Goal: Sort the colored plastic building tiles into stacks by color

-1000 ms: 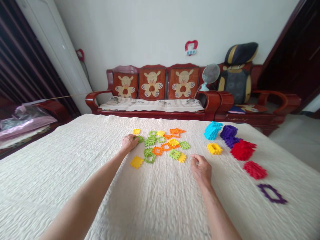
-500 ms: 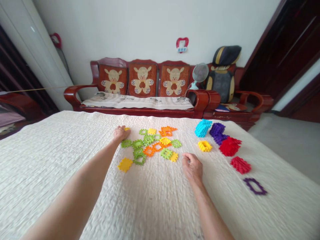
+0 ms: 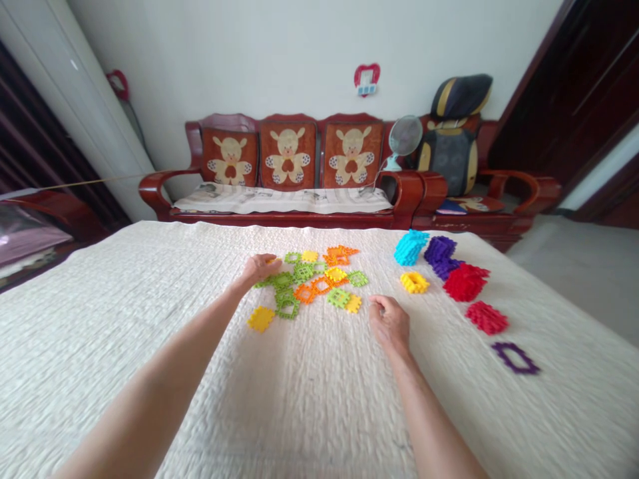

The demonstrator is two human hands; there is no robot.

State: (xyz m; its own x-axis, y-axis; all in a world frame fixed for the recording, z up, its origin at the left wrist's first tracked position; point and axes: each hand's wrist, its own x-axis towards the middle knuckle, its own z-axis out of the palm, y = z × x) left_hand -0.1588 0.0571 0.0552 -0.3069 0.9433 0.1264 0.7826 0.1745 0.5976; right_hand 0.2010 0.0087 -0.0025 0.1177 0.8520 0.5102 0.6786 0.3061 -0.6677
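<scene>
Head cam, clock as seen in pic: L hand [image 3: 260, 268] is out over the back L of the pieces, palm down, fingers reaching to 3. A yellow pc [image 3: 272, 261] shows partly at its fingertips, approx 2 o'clock — can't tell if pinched or just covered. Green pcs [image 3: 284, 296] bunch at approx 4 from that hand, nearest ones partly under it; yellow square [image 3: 261, 319] lies flat at 6, apart from the hand.

R hand [image 3: 391, 322] rests near the cloth, fingers curled in narrow; can't tell what's inside the curl, if anything. Closest to it: small yellow pc [image 3: 354, 304] at approx 10, touching a green window pc [image 3: 338, 297] just beyond. Orange frames [image 3: 304, 293] run through mid-pile, betw. the hands.

Also from R hand: yellow stack [image 3: 414, 283] at 1, w/ cyan stack [image 3: 411, 247] behind; purple stack [image 3: 442, 256] betw. 1 and 2; big red stack [image 3: 466, 283] at 2; smaller red stack [image 3: 486, 317] at 3; purple frame [image 3: 516, 358] flat, a bit past 3. All on white quilted cloth [image 3: 309, 406] — sofa [image 3: 279, 219] beyond at 12.
</scene>
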